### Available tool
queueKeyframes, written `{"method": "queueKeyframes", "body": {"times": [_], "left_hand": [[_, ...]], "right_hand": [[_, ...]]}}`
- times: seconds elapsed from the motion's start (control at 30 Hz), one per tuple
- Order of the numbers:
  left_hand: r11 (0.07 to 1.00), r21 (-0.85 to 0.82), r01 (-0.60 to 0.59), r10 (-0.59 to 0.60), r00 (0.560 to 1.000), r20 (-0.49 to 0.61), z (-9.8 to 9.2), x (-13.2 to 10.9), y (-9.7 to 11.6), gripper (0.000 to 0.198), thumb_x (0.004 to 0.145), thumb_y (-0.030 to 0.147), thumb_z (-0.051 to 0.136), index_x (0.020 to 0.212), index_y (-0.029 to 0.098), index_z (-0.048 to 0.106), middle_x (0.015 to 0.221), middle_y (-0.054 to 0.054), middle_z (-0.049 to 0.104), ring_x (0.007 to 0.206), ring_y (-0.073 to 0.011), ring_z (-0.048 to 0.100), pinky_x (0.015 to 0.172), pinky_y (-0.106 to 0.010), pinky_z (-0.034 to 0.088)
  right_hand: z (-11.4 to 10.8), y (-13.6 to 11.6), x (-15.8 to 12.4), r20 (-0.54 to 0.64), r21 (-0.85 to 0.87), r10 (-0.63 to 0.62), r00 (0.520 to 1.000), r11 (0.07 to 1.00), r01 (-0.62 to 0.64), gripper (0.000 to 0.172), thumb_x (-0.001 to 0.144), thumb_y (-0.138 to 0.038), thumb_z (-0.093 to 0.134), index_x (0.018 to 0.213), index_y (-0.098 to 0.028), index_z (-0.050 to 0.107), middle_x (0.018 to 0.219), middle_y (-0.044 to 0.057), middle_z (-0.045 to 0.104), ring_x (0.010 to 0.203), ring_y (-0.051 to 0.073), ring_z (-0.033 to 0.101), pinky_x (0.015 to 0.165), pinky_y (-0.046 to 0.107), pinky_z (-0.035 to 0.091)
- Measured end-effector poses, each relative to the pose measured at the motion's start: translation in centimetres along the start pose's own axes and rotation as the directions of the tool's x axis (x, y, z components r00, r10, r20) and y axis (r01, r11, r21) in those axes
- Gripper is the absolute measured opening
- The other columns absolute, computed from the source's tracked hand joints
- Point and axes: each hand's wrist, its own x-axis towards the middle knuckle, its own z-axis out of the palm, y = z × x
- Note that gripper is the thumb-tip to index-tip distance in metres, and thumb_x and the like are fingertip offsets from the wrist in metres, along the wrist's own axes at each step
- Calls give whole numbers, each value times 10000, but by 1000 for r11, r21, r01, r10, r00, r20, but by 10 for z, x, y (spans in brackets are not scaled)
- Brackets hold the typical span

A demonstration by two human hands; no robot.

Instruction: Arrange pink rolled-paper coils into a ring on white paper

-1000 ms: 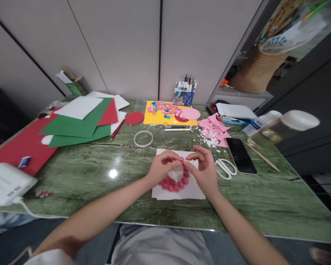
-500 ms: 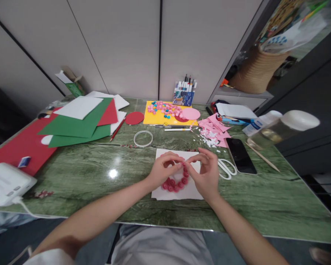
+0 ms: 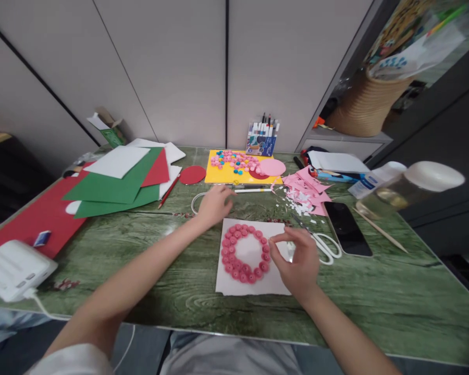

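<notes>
A wreath of dark pink rolled-paper flowers (image 3: 238, 271) lies on a white paper sheet (image 3: 224, 286). My right hand (image 3: 299, 260) hovers at the wreath's right side, thumb and index finger pinched together; whatever sits between the tips is too small to make out. Farther back, my left hand (image 3: 216, 205) reaches over a roll of clear tape (image 3: 196, 200) and hides much of it. Its fingers stretch forward, slightly bent, with nothing visible in them. White-handled scissors (image 3: 327, 250) lie just right of my right hand.
Pink and blue pieces (image 3: 234, 160) sit on yellow paper (image 3: 214, 176) behind my left hand. A white pen (image 3: 254, 190) lies in front. Pink scraps (image 3: 307, 185), a phone (image 3: 347, 229) and a bottle (image 3: 406, 190) stand right. Coloured sheets (image 3: 101, 185) and a white charger (image 3: 17, 271) occupy the left.
My left hand has left the wreath and moved up and left to the tape roll. My right hand has drawn back slightly to the right, uncovering the wreath.
</notes>
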Motion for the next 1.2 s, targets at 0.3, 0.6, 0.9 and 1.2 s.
{"method": "queueKeyframes", "body": {"times": [0.3,0.6,0.9,1.2], "left_hand": [[973,71,217,-217,976,-20,17,121,-68,348,734,31,426,1037,75,592,1094,-175,515,1090,-270,413,932,-388,310],[921,-194,338,-345,938,-7,21,135,-75,240,736,45,473,926,78,616,1047,-162,557,1079,-243,409,954,-372,279],[594,-726,348,-375,917,133,0,44,-18,314,806,264,534,1099,156,568,852,-69,637,664,-95,564,674,-258,454],[-350,-802,484,-229,786,574,0,-80,57,232,682,215,707,903,232,637,839,-21,641,717,-99,579,626,-218,426]], "right_hand": [[-9,0,10,102,-176,-71,992,981,88,443,706,-84,603,1062,-290,438,675,-37,646,717,197,513,726,381,367],[-7,2,10,161,-181,-39,986,981,68,443,717,-83,592,1078,-291,440,678,-37,651,693,193,532,724,393,366],[-11,-2,14,75,161,262,962,949,-271,460,736,-119,598,1128,-281,419,748,-23,601,738,167,553,819,416,388],[-1,-8,16,382,466,524,761,603,-648,434,704,-231,642,1080,-264,426,685,-47,571,607,116,526,547,253,434]]}}
